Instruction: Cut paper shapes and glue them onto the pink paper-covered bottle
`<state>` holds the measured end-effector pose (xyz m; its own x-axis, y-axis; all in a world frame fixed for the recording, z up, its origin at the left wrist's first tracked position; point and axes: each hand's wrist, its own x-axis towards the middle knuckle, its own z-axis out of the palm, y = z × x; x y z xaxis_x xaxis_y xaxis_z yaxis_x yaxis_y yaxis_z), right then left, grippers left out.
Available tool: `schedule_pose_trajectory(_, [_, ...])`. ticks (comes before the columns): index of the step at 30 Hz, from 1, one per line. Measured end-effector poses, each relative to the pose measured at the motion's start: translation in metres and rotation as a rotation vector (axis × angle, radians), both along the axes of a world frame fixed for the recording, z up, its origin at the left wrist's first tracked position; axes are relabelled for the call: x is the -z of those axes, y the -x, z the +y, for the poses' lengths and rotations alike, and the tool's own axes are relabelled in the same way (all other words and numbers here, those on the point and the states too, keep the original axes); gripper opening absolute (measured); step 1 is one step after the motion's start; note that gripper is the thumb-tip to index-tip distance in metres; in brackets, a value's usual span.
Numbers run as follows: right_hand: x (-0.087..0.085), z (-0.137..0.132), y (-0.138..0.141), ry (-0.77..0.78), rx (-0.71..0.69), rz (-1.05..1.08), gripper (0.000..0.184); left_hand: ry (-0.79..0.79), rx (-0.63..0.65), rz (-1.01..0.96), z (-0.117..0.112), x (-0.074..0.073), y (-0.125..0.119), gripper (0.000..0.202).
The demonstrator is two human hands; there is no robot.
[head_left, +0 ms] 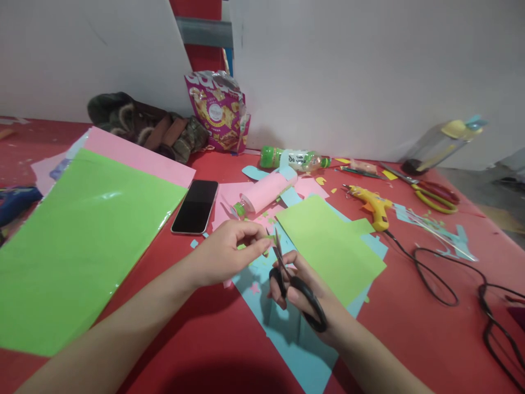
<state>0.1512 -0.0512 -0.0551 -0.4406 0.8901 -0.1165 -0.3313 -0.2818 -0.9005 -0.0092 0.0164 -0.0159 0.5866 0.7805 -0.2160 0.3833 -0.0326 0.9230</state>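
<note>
My left hand (229,250) pinches a small piece of green paper (270,238) between thumb and fingers. Black-handled scissors (283,262) are in my right hand (307,290), their blades parted and pointing up at that piece. Beneath both hands lies blue paper (287,350) scattered with small cut bits, among them a pink star (255,288). A larger green sheet (332,251) rests on the blue paper to the right. Just beyond my left hand, a bottle wrapped in pink paper (268,191) lies on its side, its green cap toward me.
Left are a green sheet pack (90,246) and a phone (196,207). Behind stand a snack bag (219,112) and a lying green bottle (295,158). Right, a yellow glue gun (371,207) trails its black cord (414,262); larger scissors (430,191) lie farther back.
</note>
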Motion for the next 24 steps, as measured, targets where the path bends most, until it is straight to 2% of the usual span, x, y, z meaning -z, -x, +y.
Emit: schedule_pose_trajectory(24, [-0.004,0.0003,0.0002,-0.012,-0.024,-0.049,0.041,-0.193,0.081,0.085,0.0018,-0.0092,0.0004,0.024])
